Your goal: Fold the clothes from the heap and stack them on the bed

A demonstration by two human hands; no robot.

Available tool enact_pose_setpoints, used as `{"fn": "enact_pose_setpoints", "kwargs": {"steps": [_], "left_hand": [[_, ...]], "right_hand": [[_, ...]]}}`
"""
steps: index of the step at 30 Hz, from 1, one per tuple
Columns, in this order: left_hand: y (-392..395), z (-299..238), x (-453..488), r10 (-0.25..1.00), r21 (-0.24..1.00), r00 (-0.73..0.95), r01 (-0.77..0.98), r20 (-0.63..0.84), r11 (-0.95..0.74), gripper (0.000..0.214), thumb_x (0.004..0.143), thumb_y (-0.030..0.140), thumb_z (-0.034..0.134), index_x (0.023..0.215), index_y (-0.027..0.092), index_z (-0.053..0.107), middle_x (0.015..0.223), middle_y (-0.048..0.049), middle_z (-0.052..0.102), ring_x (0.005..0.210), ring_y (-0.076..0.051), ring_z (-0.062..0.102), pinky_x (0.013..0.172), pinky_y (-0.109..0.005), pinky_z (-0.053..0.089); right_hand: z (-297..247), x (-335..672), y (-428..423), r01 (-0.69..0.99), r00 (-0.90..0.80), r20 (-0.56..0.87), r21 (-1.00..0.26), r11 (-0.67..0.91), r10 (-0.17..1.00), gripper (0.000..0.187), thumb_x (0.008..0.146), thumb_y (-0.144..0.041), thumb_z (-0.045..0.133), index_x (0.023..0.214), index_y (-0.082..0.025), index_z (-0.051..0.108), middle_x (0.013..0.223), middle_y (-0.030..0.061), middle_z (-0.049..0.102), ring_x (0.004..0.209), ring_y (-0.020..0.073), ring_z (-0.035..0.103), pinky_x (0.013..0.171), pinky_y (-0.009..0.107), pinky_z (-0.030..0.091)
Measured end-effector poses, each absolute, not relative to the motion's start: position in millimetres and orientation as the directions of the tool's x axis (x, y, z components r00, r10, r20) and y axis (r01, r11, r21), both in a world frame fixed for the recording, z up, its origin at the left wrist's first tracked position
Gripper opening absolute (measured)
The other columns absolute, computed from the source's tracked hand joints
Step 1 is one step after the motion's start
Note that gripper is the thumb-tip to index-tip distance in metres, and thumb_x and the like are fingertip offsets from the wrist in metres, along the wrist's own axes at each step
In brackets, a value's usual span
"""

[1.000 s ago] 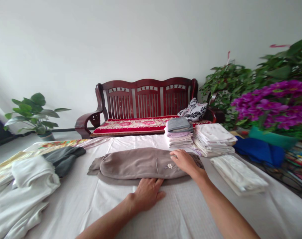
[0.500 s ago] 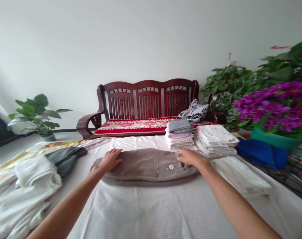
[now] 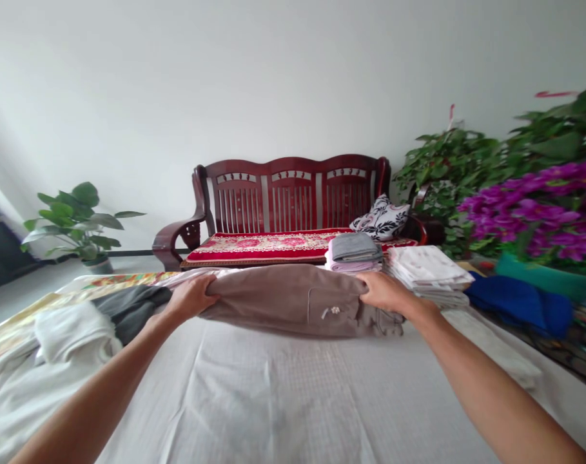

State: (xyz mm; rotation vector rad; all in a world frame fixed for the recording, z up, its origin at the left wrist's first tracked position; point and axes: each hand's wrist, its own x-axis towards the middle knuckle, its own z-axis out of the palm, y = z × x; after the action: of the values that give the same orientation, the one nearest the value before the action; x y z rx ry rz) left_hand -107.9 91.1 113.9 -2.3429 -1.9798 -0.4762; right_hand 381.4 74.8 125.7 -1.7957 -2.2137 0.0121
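A folded grey-brown garment stretches between my hands, its upper edge lifted off the white sheet. A pocket-like seam and a small pale flower show on its right part. My left hand grips the upper left end, thumb on the near side. At the upper right my right hand is closed on the cloth, with bunched fabric hanging below it. The fingers behind the fabric are hidden.
Folded stacks, one topped with a grey cloth and another with white cloth, stand right. Rumpled white and dark grey clothes lie left. Behind is a wooden bench; purple flowers and a blue cloth are right.
Both hands have closed on the garment's upper edge and raised it; before, they rested on it as it lay on the sheet. The garment has moved slightly away from me.
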Motion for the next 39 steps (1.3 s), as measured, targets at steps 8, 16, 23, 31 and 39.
{"fn": "enact_pose_setpoints", "kwargs": {"steps": [8,16,23,31,39], "left_hand": [[46.7,69.5,-121.7,0.788,-0.020,0.427,0.884,0.443,-0.467,0.020,0.073,0.013,0.056,0.087,0.024,0.063,0.105,-0.0066,0.068,0.109,-0.027,0.057,0.106,-0.042,0.037],[14.1,57.1,-119.1,0.823,0.141,0.501,0.825,0.267,-0.548,0.031,0.069,0.009,0.056,0.094,0.026,0.062,0.103,-0.0045,0.067,0.105,-0.025,0.058,0.104,-0.041,0.040],[-10.9,55.5,-9.9,0.607,0.216,0.749,0.567,0.265,-0.795,0.055,0.084,0.028,0.064,0.138,0.027,0.050,0.124,-0.0087,0.062,0.116,-0.027,0.054,0.104,-0.041,0.040],[5.9,46.7,36.1,0.677,0.297,0.703,0.614,0.215,-0.732,0.025,0.099,0.035,0.047,0.094,0.024,0.069,0.085,-0.0027,0.066,0.083,-0.018,0.062,0.078,-0.027,0.047],[51.6,10.0,76.8,0.771,0.180,0.585,0.754,0.253,-0.632,0.056,0.096,0.045,0.051,0.146,0.021,0.048,0.154,-0.0146,0.045,0.143,-0.033,0.038,0.117,-0.053,0.030]], "right_hand": [[72.9,389.3,11.9,0.907,-0.404,0.461,0.087,0.413,0.790,0.036,0.070,-0.003,0.052,0.098,-0.023,0.064,0.104,0.0085,0.067,0.102,0.0280,0.056,0.090,0.040,0.038],[47.2,390.7,-27.0,0.845,-0.462,0.359,-0.097,0.525,0.811,0.036,0.072,-0.007,0.056,0.103,-0.025,0.065,0.110,0.0060,0.066,0.108,0.0258,0.054,0.098,0.041,0.039],[45.5,304.2,-35.9,0.768,-0.557,0.272,-0.190,0.611,0.785,0.034,0.085,-0.022,0.061,0.118,-0.027,0.064,0.110,0.0050,0.066,0.105,0.0247,0.056,0.094,0.038,0.041],[50.3,301.2,-6.7,0.810,-0.475,0.305,-0.216,0.546,0.826,0.036,0.103,-0.027,0.034,0.095,-0.022,0.070,0.096,0.0057,0.072,0.096,0.0195,0.064,0.090,0.033,0.044],[13.3,288.0,49.1,0.929,-0.346,0.265,-0.041,0.369,0.900,0.052,0.098,-0.041,0.045,0.145,-0.018,0.049,0.153,0.0131,0.047,0.143,0.0294,0.037,0.118,0.050,0.024]]}}
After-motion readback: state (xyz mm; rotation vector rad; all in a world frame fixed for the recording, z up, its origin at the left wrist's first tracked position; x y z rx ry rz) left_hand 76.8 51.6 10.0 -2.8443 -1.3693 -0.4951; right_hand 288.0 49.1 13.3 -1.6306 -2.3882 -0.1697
